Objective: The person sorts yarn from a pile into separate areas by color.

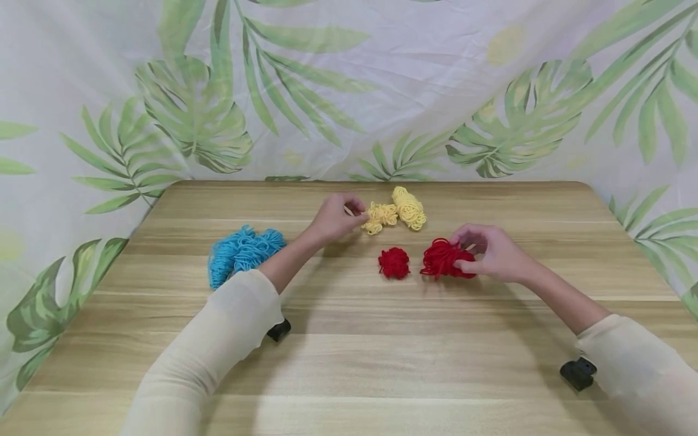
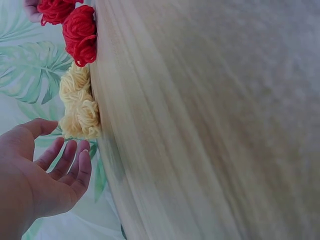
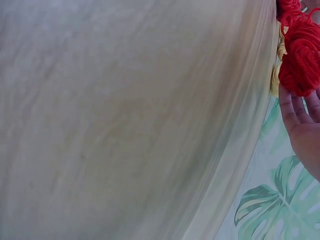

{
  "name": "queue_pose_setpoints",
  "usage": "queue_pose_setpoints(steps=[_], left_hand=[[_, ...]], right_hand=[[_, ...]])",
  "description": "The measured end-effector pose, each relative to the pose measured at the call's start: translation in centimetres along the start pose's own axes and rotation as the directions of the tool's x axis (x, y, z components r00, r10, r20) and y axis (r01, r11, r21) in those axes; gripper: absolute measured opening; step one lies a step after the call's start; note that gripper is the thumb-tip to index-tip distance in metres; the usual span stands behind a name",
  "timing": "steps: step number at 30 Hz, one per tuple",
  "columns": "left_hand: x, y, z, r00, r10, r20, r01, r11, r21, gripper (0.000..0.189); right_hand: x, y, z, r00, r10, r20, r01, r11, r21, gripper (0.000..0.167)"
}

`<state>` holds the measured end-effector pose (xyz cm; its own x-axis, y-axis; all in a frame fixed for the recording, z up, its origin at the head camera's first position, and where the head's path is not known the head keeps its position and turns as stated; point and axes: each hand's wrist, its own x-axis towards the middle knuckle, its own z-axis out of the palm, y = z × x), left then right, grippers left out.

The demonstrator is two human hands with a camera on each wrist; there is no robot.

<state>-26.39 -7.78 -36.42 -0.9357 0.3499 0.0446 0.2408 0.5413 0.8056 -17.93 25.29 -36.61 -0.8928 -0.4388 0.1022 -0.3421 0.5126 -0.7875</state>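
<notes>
My right hand grips a loose bundle of red yarn between thumb and fingers, just over the table. The same red bundle rests against the fingers in the right wrist view. To its left a smaller ball of red yarn lies on the wood. My left hand is beside a small yellow yarn bundle, fingertips close to its left side. In the left wrist view those fingers are loosely bent, with nothing between them. A second yellow yarn bundle lies just right of the first.
Blue yarn bundles lie together on the left of the wooden table, partly behind my left forearm. A leaf-patterned cloth hangs behind the table's far edge. Black devices show at both sleeves.
</notes>
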Motion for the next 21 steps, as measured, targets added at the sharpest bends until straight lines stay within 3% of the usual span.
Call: queue_pose_setpoints(steps=[21], left_hand=[[-0.6,1.1,0.6,0.995,0.064,0.075,-0.064,0.998,0.004,0.013]], right_hand=[[-0.5,1.2,-1.3,0.994,0.086,-0.065,-0.089,0.994,-0.057,0.026]])
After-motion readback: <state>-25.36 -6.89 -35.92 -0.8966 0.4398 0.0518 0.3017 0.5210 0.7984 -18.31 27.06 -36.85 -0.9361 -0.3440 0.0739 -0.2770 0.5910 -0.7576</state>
